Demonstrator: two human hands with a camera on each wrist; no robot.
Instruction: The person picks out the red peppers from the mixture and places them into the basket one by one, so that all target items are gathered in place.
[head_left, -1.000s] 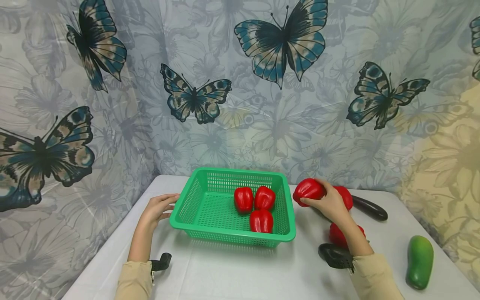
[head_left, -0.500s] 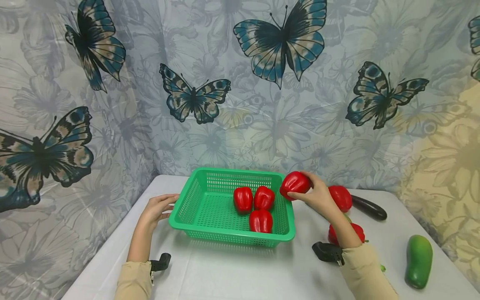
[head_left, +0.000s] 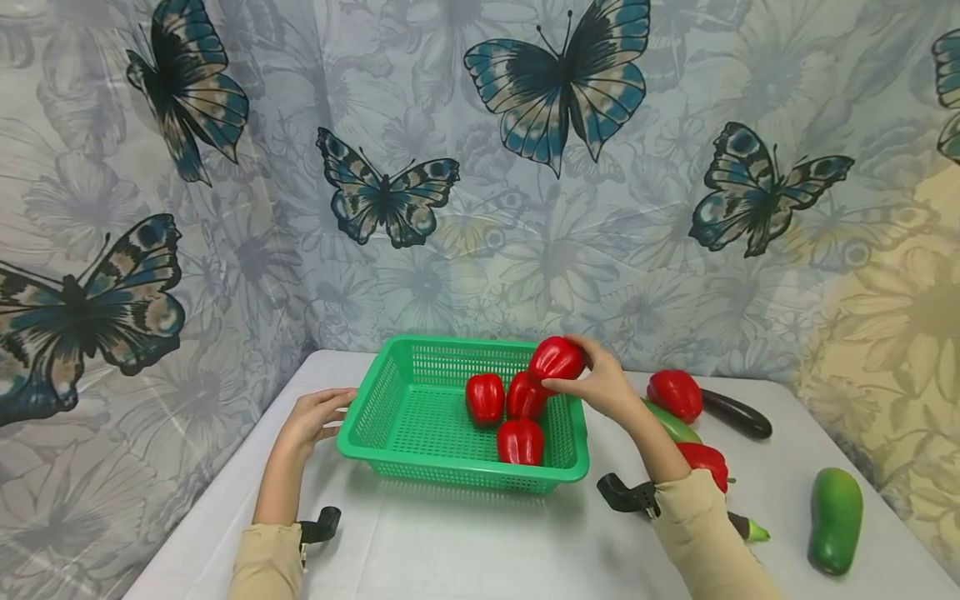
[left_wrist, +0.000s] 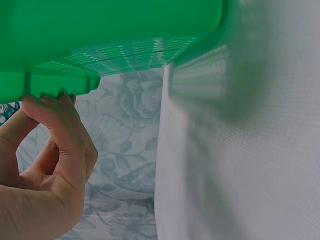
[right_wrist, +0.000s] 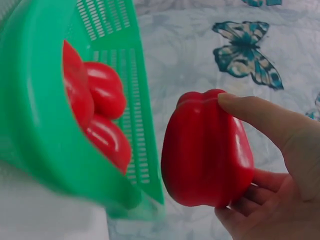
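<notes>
Over the last 1 s the right hand (head_left: 604, 385) has carried a red pepper (head_left: 557, 358) towards the tabletop's (head_left: 450, 546) left edge, past the side of the green basket (head_left: 450, 468). Its thumb and fingers are clamped on the pepper, which appears above the basket's back right corner, near 3 others (head_left: 484, 400) inside. So it looks within bounds but not yet set down. The left hand (head_left: 311, 418) has stayed by the tabletop's left edge, bent fingertips at the basket's rim; I cannot tell whether they pinch it. More of a long green vegetable (head_left: 672, 422) now shows towards the right edge.
</notes>
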